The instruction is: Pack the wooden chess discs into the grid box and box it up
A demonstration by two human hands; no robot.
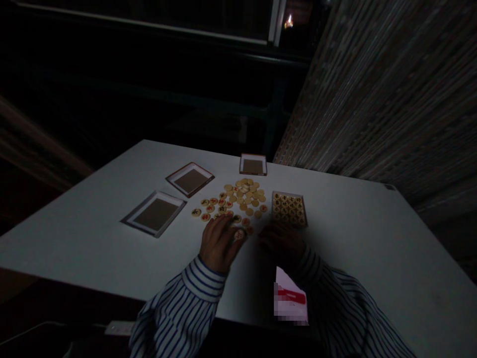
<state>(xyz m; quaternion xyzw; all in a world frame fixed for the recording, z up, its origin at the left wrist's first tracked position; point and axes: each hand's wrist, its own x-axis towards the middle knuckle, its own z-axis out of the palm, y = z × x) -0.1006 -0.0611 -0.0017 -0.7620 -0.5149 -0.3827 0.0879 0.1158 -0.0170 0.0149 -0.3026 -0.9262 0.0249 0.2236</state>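
Round wooden Chinese chess pieces (255, 203) lie spread and partly heaped mid-table, some showing red or black characters, others blank. My left hand (218, 241) rests over the near edge of the spread, its fingers stretched and thumb apart. Beside that thumb is one chess piece (239, 234), not visibly gripped. In deep shadow to the right, my right hand (282, 242) is at the near side of a shallow box (306, 217) filled with rows of black-marked pieces. Its fingers are too dark to make out, and so is anything in them.
Three shallow trays stand on the white table (93, 204): a near-left tray (154, 214), a tray (190, 179) behind it, and a far tray (253, 165). A pink and red packet (294, 297) lies by my right forearm. A string curtain (372, 99) hangs at the right.
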